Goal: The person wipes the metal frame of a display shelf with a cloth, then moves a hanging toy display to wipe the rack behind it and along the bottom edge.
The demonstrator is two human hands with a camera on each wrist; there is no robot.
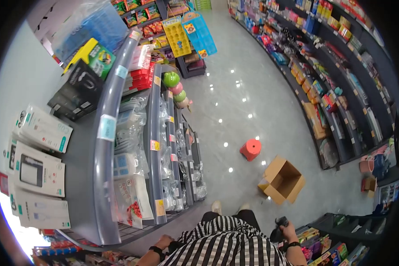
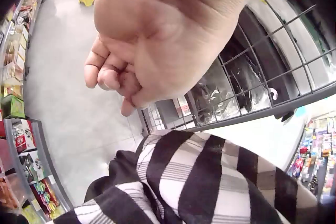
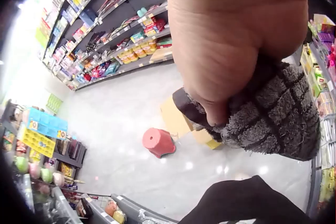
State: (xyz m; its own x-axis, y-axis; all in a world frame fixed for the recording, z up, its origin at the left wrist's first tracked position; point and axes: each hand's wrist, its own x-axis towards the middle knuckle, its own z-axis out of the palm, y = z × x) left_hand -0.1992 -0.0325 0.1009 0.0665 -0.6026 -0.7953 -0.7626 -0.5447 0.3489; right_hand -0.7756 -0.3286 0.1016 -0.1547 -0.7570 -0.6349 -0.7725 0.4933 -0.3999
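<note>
My right hand (image 3: 236, 40) grips a grey checked, fuzzy cloth with dark trim (image 3: 273, 113); in the head view the same hand (image 1: 288, 231) is low at the right, with the dark bundle (image 1: 281, 221) at its fingers. My left hand (image 2: 157, 45) hangs with loosely bent fingers and holds nothing; the head view has it (image 1: 165, 242) low beside the striped shirt (image 1: 226, 235), near the lower end of the left shelf. An open cardboard box (image 1: 283, 179) stands on the floor in front of me, beside a red stool (image 1: 251, 150).
Shelves with boxed goods (image 1: 40, 170) and bagged items rise close on the left. A long stocked shelf (image 1: 337, 80) runs along the right side. Low racks of packets (image 1: 328, 248) are near my right hand. Blue and yellow trays (image 1: 200, 34) hang at the far shelf end.
</note>
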